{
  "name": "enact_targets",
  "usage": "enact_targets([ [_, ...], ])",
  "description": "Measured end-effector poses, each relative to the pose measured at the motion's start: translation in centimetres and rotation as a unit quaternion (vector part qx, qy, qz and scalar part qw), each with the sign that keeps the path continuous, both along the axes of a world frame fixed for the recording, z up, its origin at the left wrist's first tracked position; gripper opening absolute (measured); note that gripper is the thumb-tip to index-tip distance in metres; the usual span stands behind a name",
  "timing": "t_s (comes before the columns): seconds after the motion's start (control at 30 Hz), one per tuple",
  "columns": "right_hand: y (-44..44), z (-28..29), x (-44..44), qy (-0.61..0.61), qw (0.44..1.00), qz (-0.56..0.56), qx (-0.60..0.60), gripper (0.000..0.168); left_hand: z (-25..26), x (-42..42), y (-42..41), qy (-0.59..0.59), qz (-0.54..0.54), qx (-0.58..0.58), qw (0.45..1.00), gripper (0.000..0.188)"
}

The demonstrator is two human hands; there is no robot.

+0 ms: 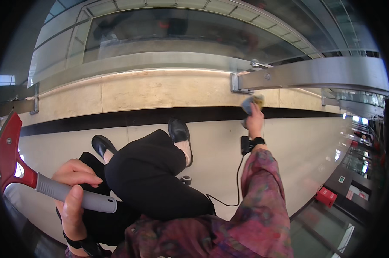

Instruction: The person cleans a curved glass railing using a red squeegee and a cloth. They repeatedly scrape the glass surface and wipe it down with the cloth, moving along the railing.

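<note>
My left hand (72, 174) holds the grey handle (97, 201) of a squeegee-like tool beside my bent knee. The tool's red head (9, 151) points up and away at the left edge of view. With my right arm stretched forward, my right hand (256, 122) grips a crumpled cloth (248, 104), bluish grey with yellow, blurred by motion. That cloth is at the front face of a beige stone ledge (168, 88), just below the metal foot (235, 84) of a steel rail. Whether it presses on the stone I cannot tell.
The broad steel rail (310, 72) runs rightward above the ledge. Behind it stands a glass panel (181, 35) with reflections. A dark strip (213, 114) borders the pale, glossy floor (220, 145). A black cable (239, 180) hangs from my right wrist. A red box (326, 196) is at right.
</note>
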State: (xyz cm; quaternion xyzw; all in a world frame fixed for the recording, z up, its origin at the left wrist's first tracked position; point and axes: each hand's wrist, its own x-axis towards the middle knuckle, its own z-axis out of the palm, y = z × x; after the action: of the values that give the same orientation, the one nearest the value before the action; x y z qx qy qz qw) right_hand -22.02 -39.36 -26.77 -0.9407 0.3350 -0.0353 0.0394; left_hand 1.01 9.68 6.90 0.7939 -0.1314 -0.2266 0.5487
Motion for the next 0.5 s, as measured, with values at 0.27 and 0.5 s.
enact_targets([
  [0.27, 5.7, -0.7, 5.8, 0.037, 0.996, -0.077, 0.007, 0.055, 0.6, -0.1, 0.8, 0.015, 0.021, -0.029, 0.999, 0.050],
  [0.5, 19.3, 0.9, 13.4, -0.048, 0.978, 0.200, 0.034, 0.052, -0.3, 0.0, 1.9, 0.023, -0.013, -0.099, 0.995, 0.049],
])
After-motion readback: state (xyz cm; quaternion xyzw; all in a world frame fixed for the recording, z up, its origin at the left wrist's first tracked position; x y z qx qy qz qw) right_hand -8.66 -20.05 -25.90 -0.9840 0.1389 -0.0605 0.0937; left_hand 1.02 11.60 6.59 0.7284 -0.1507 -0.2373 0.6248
